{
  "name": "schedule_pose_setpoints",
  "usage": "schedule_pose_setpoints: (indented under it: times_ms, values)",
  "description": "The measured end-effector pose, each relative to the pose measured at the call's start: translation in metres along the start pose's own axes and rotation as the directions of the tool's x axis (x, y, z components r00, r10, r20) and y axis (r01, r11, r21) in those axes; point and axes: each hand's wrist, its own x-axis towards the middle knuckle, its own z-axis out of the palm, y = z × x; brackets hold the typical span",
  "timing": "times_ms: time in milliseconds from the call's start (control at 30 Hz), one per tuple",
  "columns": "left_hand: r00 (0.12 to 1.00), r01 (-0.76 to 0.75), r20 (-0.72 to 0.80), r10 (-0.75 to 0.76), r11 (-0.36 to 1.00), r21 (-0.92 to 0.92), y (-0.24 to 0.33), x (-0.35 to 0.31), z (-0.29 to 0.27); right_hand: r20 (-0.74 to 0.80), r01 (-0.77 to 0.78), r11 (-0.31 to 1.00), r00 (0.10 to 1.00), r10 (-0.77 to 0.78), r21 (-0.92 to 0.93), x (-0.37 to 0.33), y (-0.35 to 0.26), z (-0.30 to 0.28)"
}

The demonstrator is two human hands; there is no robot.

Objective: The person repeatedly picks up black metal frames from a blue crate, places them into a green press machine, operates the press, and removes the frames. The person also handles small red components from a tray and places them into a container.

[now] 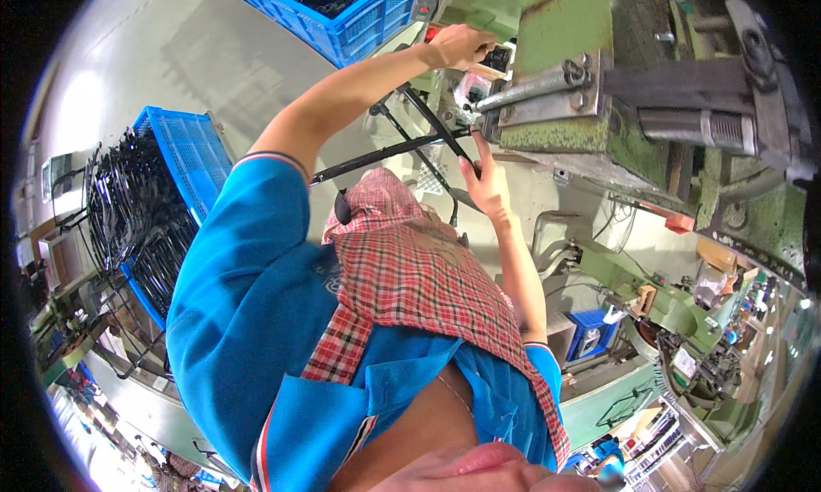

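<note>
My left hand (462,46) reaches far forward, its fingers curled over a small open box of dark parts (497,58) beside the green machine. Whether anything small is in those fingers is hidden. My right hand (489,187) is closer to me, gripping a black tubular metal frame (385,153) near its end. Its index finger points up along the tube end, touching or just below the machine's working head (486,126). Several thin black bars of the frame cross each other between my arms. A long spring rod (534,88) sits on the machine just above the right hand.
The worn green machine (560,30) fills the upper right. A blue crate (342,32) with black parts stands ahead; another blue crate (192,154) beside a pile of black tubes (128,210) is at my left. More green machines (633,291) and a small blue bin (594,334) lie to the right.
</note>
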Motion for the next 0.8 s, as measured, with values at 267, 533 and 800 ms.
schedule_pose_setpoints:
  times_ms: [267,533,800]
  values:
    - [0.928,0.252,0.358,-0.103,0.880,-0.401,0.079,-0.125,-0.056,0.057,-0.072,0.997,0.996,0.070,0.026,-0.005,-0.018,-0.009]
    - [0.990,-0.072,-0.125,0.069,0.997,-0.019,0.080,-0.146,0.006,0.016,-0.010,1.000,1.000,0.010,0.029,-0.008,-0.019,-0.010]
    - [0.984,-0.065,-0.132,0.116,0.937,0.342,0.072,-0.159,0.016,-0.015,0.049,0.998,0.999,-0.049,0.048,-0.011,-0.017,-0.011]
